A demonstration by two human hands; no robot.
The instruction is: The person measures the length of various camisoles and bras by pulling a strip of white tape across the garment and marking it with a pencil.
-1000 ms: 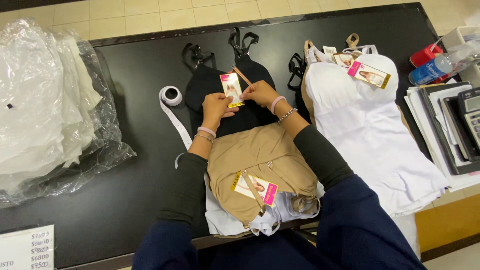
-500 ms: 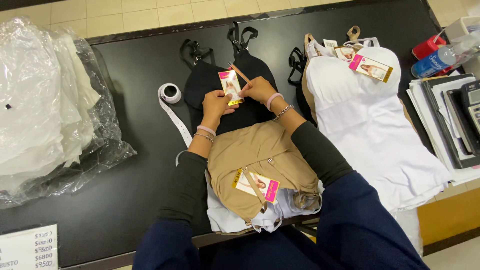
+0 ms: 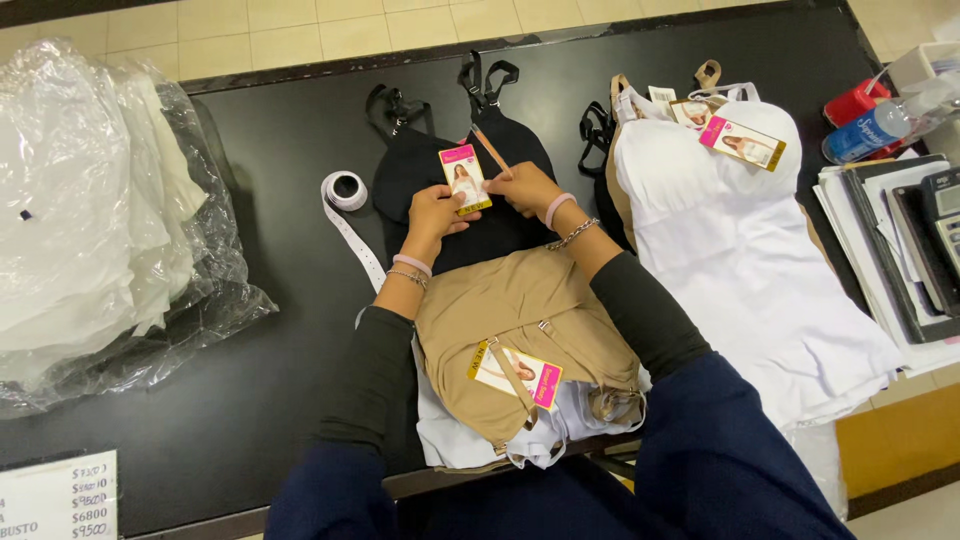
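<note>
Head view: left hand (image 3: 432,212) pinches pink hang tag (image 3: 465,178) flat on black bodysuit (image 3: 470,180); right hand (image 3: 525,188) closed on pencil (image 3: 490,150) beside tag. Since half second ago: hands barely shifted (tag steady, pencil tip hovering).

Count: one black, one beige bodysuit (image 3: 520,330), one white bodysuit (image 3: 740,250); three pink tags visible; one tape roll (image 3: 347,190); one plastic-bagged stack (image 3: 90,220).
</note>
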